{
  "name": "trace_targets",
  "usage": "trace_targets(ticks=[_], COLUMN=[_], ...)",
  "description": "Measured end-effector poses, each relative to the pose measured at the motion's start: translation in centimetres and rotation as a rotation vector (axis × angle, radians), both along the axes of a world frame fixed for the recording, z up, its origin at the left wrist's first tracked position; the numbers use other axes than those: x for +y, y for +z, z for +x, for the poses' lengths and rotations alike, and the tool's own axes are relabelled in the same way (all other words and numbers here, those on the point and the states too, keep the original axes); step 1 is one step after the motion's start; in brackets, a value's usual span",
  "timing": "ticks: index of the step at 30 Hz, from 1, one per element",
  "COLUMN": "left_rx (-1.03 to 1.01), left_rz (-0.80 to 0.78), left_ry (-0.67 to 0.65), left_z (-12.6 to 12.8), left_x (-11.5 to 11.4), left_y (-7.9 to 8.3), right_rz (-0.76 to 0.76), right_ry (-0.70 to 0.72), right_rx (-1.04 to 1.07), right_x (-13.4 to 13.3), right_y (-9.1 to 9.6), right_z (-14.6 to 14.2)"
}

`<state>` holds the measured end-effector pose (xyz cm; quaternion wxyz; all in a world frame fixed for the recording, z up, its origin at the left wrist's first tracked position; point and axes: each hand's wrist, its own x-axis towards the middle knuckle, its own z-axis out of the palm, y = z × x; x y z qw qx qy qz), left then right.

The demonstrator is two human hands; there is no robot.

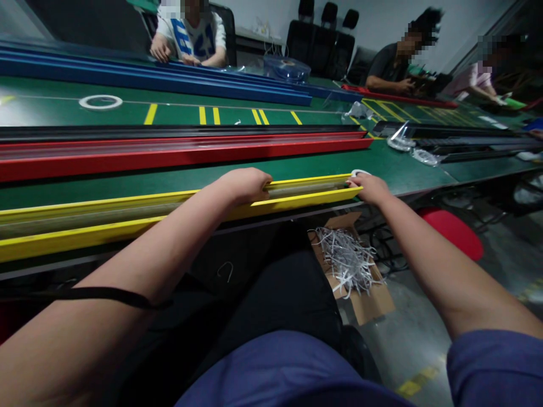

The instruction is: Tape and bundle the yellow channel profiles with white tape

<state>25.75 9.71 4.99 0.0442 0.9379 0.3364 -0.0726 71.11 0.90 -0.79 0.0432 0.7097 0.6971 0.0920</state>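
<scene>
A long yellow channel strip (pixel 314 196) with raised edges lies along the near side of the green table. My left hand (pixel 252 185) is closed over it, its fingertips reaching into the trough and partly hidden. At the strip's right end, my right hand (pixel 370 187) is closed, fingertips at the trough's opening. A white ring of tape (pixel 360 172) shows at the top of these right fingers; how much of it they grip is partly hidden.
Beyond lie red strips (pixel 190 154), blue strips (pixel 169 79) and black strips (pixel 475 138). Another white tape ring (pixel 100 102) rests on the green table (pixel 314 164). Below, a cardboard box (pixel 369 305) holds white scraps, near a red stool (pixel 453 232). Several people sit across the table.
</scene>
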Motion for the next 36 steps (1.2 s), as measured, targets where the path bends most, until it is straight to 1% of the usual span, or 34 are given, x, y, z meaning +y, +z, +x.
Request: trace_targets(ticks=[5, 9, 14, 21, 26, 32, 36], left_rx=[-0.002, 0.004, -0.002, -0.019, -0.018, -0.021, -0.025], left_rz=[0.000, -0.009, -0.015, -0.030, -0.027, -0.032, -0.033], left_ry=[-0.011, 0.007, 0.018, -0.004, 0.012, 0.011, 0.004], left_z=[0.0, 0.0, 0.0, 0.0, 0.1, 0.0, 0.0], left_x=[0.2, 0.2, 0.1, 0.0, -0.3, -0.3, -0.2], left_y=[-0.2, -0.2, -0.1, 0.1, 0.3, 0.3, 0.2], right_rz=[-0.013, -0.002, 0.079, 0.113, 0.158, 0.125, 0.140], right_ry=[-0.011, -0.008, -0.039, -0.067, -0.023, -0.044, -0.047], right_rx=[-0.011, -0.007, 0.022, 0.041, 0.057, 0.077, 0.094], right_x=[0.2, 0.1, -0.2, -0.9, -1.2, -0.7, -0.5], right_y=[0.0, -0.1, -0.5, -1.0, -1.0, -0.7, -0.7], right_z=[0.1, -0.1, -0.1, 0.1, 0.1, 0.0, 0.1])
